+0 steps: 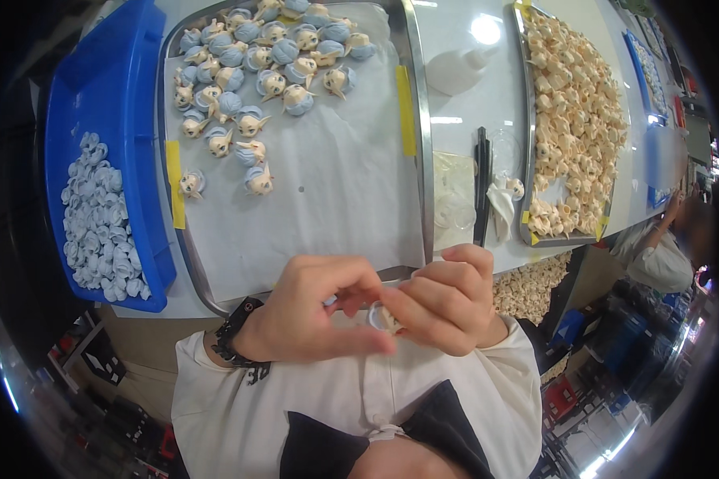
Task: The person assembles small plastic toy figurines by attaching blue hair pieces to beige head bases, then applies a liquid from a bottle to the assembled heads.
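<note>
In front of my chest, both hands meet around a small doll head (388,318) that shows beige with a pale blue-grey edge. My right hand (449,302) grips it with curled fingers, which hide most of it. My left hand (315,310) has its fingers bent and its thumb stretched toward the head. A bit of light blue (330,301) shows inside the left hand, mostly covered. Beyond my hands lies a metal tray (426,168) lined with white paper. Pointed-eared doll heads with blue hair (285,53) are gathered in its far left part.
On the left stands a blue bin (108,76) with many light blue hair pieces (100,219). To the right, another tray (529,120) holds a heap of beige head pieces (575,120). Between the trays are a white bottle (455,70), black sticks (482,184) and a white cloth (501,209).
</note>
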{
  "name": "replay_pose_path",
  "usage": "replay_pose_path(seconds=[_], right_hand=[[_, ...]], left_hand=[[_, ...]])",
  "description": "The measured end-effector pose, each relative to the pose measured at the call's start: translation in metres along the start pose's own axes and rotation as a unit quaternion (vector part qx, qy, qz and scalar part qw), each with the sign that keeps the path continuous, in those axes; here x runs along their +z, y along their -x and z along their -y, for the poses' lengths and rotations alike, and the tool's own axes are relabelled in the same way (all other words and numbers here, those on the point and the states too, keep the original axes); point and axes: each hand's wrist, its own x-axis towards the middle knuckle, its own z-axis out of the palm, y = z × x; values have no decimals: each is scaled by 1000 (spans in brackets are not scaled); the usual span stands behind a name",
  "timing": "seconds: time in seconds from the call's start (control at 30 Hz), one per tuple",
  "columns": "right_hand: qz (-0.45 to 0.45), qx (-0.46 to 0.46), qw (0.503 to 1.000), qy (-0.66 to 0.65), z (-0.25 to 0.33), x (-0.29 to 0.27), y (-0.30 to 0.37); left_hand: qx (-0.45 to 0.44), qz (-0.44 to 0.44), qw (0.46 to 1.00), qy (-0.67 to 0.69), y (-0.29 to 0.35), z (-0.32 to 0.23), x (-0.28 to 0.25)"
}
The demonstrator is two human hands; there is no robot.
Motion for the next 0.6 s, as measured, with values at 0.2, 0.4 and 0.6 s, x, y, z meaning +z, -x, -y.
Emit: replay_pose_path(seconds=[0.2, 0.4, 0.6], right_hand=[[27, 30, 995, -87, -8, 1, -10], [-260, 411, 849, 209, -72, -83, 63], [-62, 514, 828, 217, -73, -95, 81]], left_hand=[[-25, -96, 995, -20, 9, 10, -2], [-92, -446, 796, -399, 31, 33, -57], [-55, -465, 811, -350, 15, 32, -46]])
